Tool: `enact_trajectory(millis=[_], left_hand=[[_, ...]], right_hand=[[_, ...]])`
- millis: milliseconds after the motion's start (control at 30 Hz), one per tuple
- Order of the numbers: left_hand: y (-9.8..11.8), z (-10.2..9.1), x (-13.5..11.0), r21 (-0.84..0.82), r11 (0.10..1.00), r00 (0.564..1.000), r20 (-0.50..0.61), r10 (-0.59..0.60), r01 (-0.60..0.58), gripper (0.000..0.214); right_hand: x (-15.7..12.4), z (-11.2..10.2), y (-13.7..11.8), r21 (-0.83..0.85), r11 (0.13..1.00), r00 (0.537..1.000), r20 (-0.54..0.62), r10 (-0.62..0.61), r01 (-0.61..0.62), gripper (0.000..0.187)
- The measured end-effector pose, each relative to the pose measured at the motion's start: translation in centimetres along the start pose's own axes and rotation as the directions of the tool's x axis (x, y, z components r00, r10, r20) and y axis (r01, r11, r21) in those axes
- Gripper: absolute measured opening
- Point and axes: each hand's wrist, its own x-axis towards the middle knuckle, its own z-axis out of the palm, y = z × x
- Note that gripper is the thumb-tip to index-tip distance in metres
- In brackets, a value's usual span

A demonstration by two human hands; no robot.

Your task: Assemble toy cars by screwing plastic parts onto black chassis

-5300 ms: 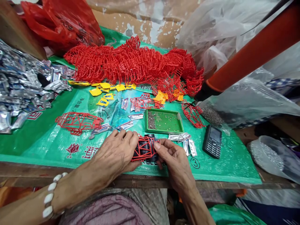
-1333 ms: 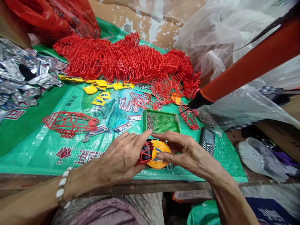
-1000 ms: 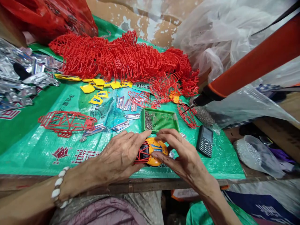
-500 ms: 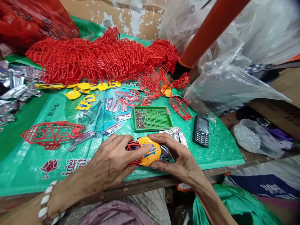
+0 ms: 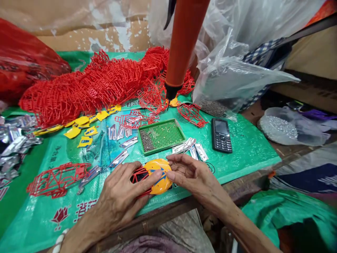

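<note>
My left hand (image 5: 123, 193) is closed around a red plastic frame (image 5: 139, 177) near the table's front edge. A glossy yellow shell (image 5: 161, 188) with blue markings covers the frame's right end, and my left thumb presses on top of it. At the shell's right edge is my right hand (image 5: 195, 175), its thumb and fingers drawn together in a pinch. Whatever lies between those fingertips is hidden. An orange powered screwdriver (image 5: 183, 45) hangs point down beyond my hands. Behind them sits a green tray (image 5: 168, 131) with small screws (image 5: 146, 140) heaped at its left.
Red frames (image 5: 92, 82) are piled across the back. Yellow pieces (image 5: 72, 132) and silvery stickered parts (image 5: 201, 153) lie around the tray. A black keypad phone (image 5: 221, 135) rests at right, near a clear bag (image 5: 237, 77) and a plastic bowl (image 5: 279, 126). Silvery parts (image 5: 13, 151) fill the left.
My view has turned, and the screwdriver now hangs more upright. My right hand has loosened from around the yellow shell and pinches at its edge. My left hand keeps its hold.
</note>
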Motion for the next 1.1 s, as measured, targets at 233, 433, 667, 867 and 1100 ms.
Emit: enact_trajectory(millis=[233,433,667,867,1100], left_hand=[[0.2,0.0,0.0,0.256,0.959,0.991,-0.029,0.132,-0.12,0.071],[-0.1,-0.1,-0.4,0.289,0.944,0.987,0.018,0.16,-0.159,0.07],[-0.1,-0.2,-0.8,0.27,0.954,0.992,0.038,0.124,-0.13,0.07],[-0.1,-0.1,-0.4,0.206,0.972,0.993,0.029,0.111,-0.115,0.071],[-0.5,-0.2,0.4,0.01,1.0,0.999,0.046,0.024,-0.024,0.051]], right_hand=[[-1.0,0.5,0.7,0.143,0.986,0.992,-0.088,0.095,-0.082,0.04],[-1.7,0.5,1.0,0.09,0.991,0.99,-0.086,0.109,-0.101,0.043],[-1.7,0.4,1.2,0.086,0.993,0.997,-0.012,0.077,-0.076,0.038],[-1.2,0.7,1.3,0.13,0.991,0.998,-0.064,-0.009,0.018,0.031],[-0.1,0.8,1.0,0.134,0.991,0.999,-0.02,0.033,-0.031,0.042]])
